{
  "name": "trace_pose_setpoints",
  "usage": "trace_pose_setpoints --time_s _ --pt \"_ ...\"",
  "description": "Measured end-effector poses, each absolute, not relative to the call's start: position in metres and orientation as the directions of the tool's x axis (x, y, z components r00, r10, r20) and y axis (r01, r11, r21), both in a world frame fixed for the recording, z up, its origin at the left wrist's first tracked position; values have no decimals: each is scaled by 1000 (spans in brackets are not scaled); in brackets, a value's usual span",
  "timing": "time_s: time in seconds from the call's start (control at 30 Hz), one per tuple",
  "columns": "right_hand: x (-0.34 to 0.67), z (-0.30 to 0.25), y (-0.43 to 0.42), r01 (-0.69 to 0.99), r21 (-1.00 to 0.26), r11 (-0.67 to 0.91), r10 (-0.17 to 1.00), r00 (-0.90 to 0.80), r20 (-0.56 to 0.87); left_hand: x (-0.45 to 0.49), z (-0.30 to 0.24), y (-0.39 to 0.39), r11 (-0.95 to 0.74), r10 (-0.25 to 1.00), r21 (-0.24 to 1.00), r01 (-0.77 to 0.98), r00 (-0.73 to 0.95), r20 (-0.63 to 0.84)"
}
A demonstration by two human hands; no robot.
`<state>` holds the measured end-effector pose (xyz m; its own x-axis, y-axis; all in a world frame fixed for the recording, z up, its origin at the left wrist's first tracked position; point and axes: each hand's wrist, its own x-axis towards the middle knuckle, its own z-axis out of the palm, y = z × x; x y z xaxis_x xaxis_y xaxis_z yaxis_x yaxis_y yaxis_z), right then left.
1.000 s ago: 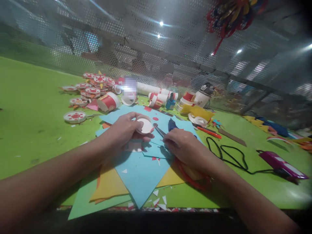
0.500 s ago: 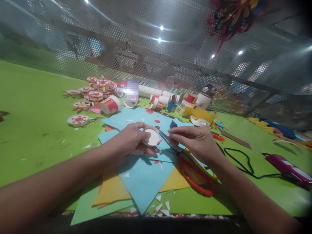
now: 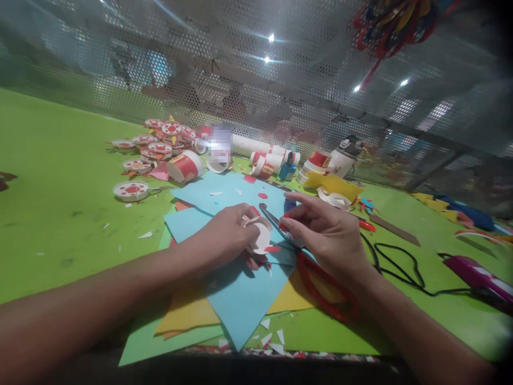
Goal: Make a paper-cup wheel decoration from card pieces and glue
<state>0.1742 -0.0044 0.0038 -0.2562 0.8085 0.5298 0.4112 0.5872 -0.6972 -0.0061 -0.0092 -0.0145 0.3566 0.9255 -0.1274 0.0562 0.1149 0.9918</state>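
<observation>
My left hand [image 3: 230,235] grips a white paper cup base [image 3: 262,238], its shallow round inside turned toward me. A red scrap pokes out at its lower right edge. To the right, my right hand [image 3: 331,230] is held with thumb and fingers close together, a small red paper piece [image 3: 282,223] at the thumb tip. Beneath the hands lie scissors with red handles [image 3: 320,291], their blades pointing away between the hands. Just behind the right fingertips stands a dark blue object [image 3: 289,203], partly hidden. Blue paper sheets [image 3: 236,299] lie under everything.
White-and-red paper discs [image 3: 160,148] are piled at the back left, near a tipped paper cup [image 3: 186,166]. A blue bottle [image 3: 287,170] and a penguin-shaped container [image 3: 344,155] stand behind. A magenta tool [image 3: 476,275] with a black cord lies right. Paper scraps [image 3: 266,339] litter the front edge.
My left hand has shifted slightly right and down, turning the cup base. My right fingers have spread a little, and a red piece now shows at the thumb. The view has shifted slightly.
</observation>
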Motion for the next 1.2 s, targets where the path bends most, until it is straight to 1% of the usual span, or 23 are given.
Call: trace_pose_setpoints --time_s 0.13,0.23,0.5,0.67,0.93,1.2 --pt "171 1 -6 390 -736 554 831 -212 514 -3 -17 -10 117 910 993 25 397 -118" --pt "169 0 -6 392 -753 529 848 -214 484 -3 -14 -11 136 917 990 29 375 -137" --pt "167 -1 -6 523 -661 539 837 -242 490 -2 -10 -12 138 926 989 54 348 -148" --pt "165 -3 -5 546 -624 559 823 -274 497 -3 -12 -11 134 924 989 65 353 -148" --pt "166 -1 -6 623 -459 634 757 -374 536 -2 -14 -11 120 924 990 74 356 -138" --pt "167 0 -7 658 -271 703 662 -464 589 -2 -13 -12 112 923 990 81 361 -134"
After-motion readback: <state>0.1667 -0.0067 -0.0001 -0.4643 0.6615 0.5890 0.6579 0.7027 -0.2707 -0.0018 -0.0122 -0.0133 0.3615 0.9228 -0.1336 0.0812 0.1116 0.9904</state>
